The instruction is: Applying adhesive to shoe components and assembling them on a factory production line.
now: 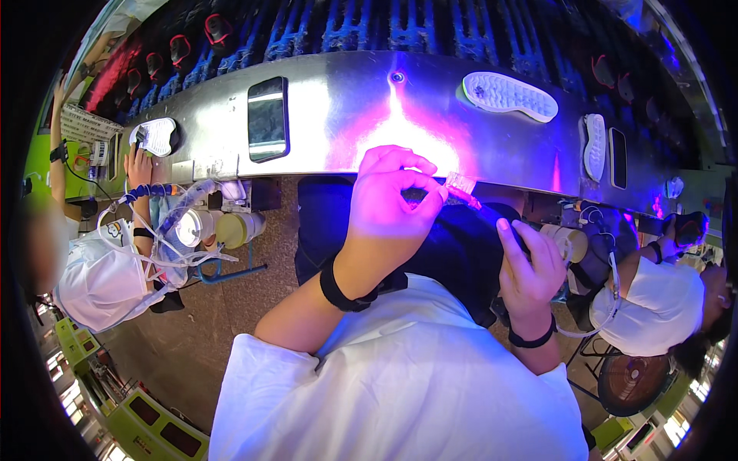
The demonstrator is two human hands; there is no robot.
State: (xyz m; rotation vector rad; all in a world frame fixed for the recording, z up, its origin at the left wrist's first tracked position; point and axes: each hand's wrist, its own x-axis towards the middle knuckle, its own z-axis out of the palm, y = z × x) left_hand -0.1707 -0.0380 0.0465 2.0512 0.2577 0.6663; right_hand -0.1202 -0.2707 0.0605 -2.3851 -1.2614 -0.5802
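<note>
White is showing first at the left, where a shoe sole [159, 137] is lying on the metal counter [330, 92] and a co-worker's hand [138, 166] is touching it. To its right, a dark phone-like slab [267, 121] is resting well apart from both of the wearer's hands. Next, the left hand [396, 196] is hanging off the counter's near edge, its forearm slanting up from the near left and its wrist, in a black band [344, 289], bending inward; thumb and forefinger are meeting in a pinch at the pale end of a thin brush-like tool [467, 198], while the other fingers are curling above. That tool is hovering between the two hands, pinkish under a magenta glow. Farther right, the right hand [530, 265] is standing lower and nearer, knuckles outward, its fingers fairly straight and closing lightly about the dark handle; the thumb's exact grip is not showing. Beyond, a second sole [511, 97], dark-marked at its left end, is lying on the far side, and a third [593, 147] is sitting farther right. As a judgement, work on the tool's tip is under way, not finished; what is remaining cannot be told, and neither hand is touching a sole.
</note>
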